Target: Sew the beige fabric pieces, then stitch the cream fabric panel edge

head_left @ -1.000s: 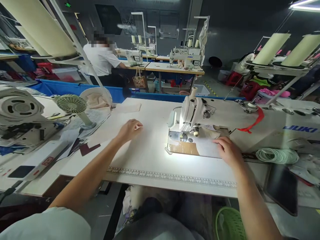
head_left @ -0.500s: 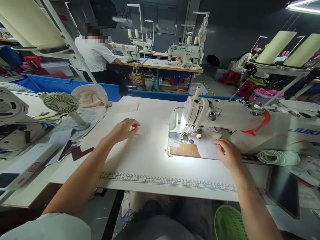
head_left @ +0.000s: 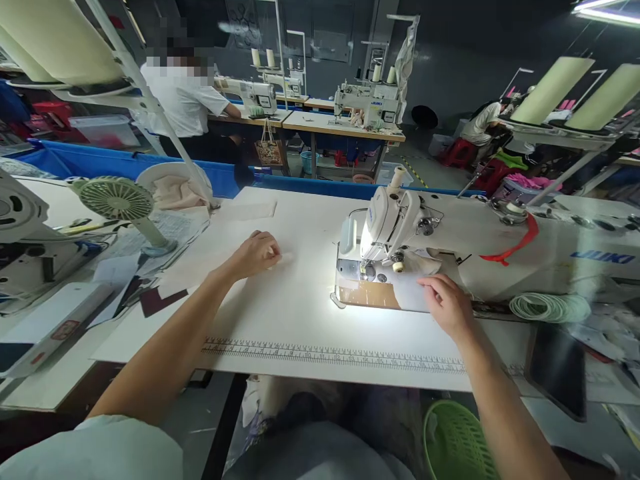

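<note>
Left hand (head_left: 256, 255) first: its fingers are curled in over the white desk (head_left: 300, 313), well left of the sewing machine (head_left: 386, 230). There's a small pale wisp (head_left: 287, 258) right by the fingertips, but it's so blurry I can't tell if it's pinched or just sitting there. Right hand (head_left: 449, 303) is at the right end of the machine's shiny bed plate (head_left: 367, 294), fingers half curled with thumb and index close together. Can't tell if there's anything between those either.

The machine itself stands on the right half of the desk, its light shining on the needle area. A bit of pale cloth (head_left: 425, 261) is tucked under the arm, just behind the right hand. A flat pale piece (head_left: 249, 211) lies past the left hand near the far edge, and a printed ruler (head_left: 335, 354) runs along the near edge.

Further out on the left: a dark red piece (head_left: 160, 301), a green fan (head_left: 117, 199) and a bowl (head_left: 144, 175) of beige cloth. Over on the right: a red strip (head_left: 515, 243) hanging on the machine, a coil of pale green cord (head_left: 549, 307), a dark phone or tablet (head_left: 557, 373). Green basket (head_left: 457, 440) sits below the desk, and a co-worker in a white shirt (head_left: 173, 100) is at another machine up ahead.
</note>
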The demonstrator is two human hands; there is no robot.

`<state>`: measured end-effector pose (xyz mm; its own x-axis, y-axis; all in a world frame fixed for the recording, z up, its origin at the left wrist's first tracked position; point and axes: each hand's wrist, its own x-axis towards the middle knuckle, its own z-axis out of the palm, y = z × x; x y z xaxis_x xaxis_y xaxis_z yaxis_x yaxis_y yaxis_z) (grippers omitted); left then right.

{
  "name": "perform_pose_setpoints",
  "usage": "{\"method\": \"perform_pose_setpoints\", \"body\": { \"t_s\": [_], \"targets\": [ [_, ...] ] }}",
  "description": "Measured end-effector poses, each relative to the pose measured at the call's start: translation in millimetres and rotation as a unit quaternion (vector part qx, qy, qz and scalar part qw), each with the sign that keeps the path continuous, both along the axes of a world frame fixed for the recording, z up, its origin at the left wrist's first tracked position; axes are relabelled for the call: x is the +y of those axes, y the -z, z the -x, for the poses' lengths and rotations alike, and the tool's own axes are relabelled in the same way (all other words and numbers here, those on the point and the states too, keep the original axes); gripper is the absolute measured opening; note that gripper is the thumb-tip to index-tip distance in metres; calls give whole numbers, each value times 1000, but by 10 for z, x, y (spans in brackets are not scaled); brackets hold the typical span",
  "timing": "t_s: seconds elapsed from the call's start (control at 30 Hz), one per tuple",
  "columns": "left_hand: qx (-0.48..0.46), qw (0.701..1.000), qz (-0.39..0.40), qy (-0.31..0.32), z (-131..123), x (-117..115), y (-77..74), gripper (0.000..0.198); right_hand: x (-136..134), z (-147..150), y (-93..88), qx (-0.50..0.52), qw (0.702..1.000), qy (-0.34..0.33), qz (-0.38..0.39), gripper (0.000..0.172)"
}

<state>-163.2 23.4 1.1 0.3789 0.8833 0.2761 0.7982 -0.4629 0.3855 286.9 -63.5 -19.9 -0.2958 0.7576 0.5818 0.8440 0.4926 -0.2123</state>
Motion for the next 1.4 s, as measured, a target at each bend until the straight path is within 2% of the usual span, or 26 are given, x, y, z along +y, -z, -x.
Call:
{"method": "perform_pose_setpoints", "body": {
  "t_s": [0.1,0.17,0.23,0.33,0.4,0.47,0.53,0.63,0.73,0.83,1.0,1.2,1.4],
  "targets": [
    [-92,994,-47,-29,4,-117,-138,26,-160,378,-100,-38,996,-49,61,28],
    [-159,986,-35,-41,-14,-200,-269,26,-227,675,-156,-81,990,-71,94,27],
    [-165,985,43,-7,-86,-265,-404,26,-233,932,-184,-149,980,-63,111,24],
    [-64,973,199,94,-335,-322,-548,26,-168,1145,-165,-185,976,-53,102,16],
    [-10,955,258,148,-578,-340,-574,24,-119,1171,-131,-201,974,-55,91,15],
    [-14,942,275,190,-845,-339,-532,21,-84,1140,-100,-216,971,-61,79,18],
    [-58,934,281,213,-1098,-313,-430,19,-65,1095,-78,-228,969,-67,66,19],
    [-110,927,299,197,-1379,-231,-218,21,-57,1049,-64,-237,967,-74,50,22],
    [-115,936,296,152,-1490,-137,-28,22,-64,1040,-59,-231,969,-77,38,20],
    [-107,942,290,130,-1467,-86,70,22,-78,1043,-56,-215,973,-78,34,20],
    [-96,943,298,112,-1405,-91,71,25,-98,997,-63,-182,979,-82,47,21],
    [-66,945,314,71,-1452,-89,37,21,-109,911,-80,-143,986,-56,71,20],
    [-56,950,302,65,-1480,-102,30,19,-116,944,-75,-142,985,-56,84,18]
  ]
}}
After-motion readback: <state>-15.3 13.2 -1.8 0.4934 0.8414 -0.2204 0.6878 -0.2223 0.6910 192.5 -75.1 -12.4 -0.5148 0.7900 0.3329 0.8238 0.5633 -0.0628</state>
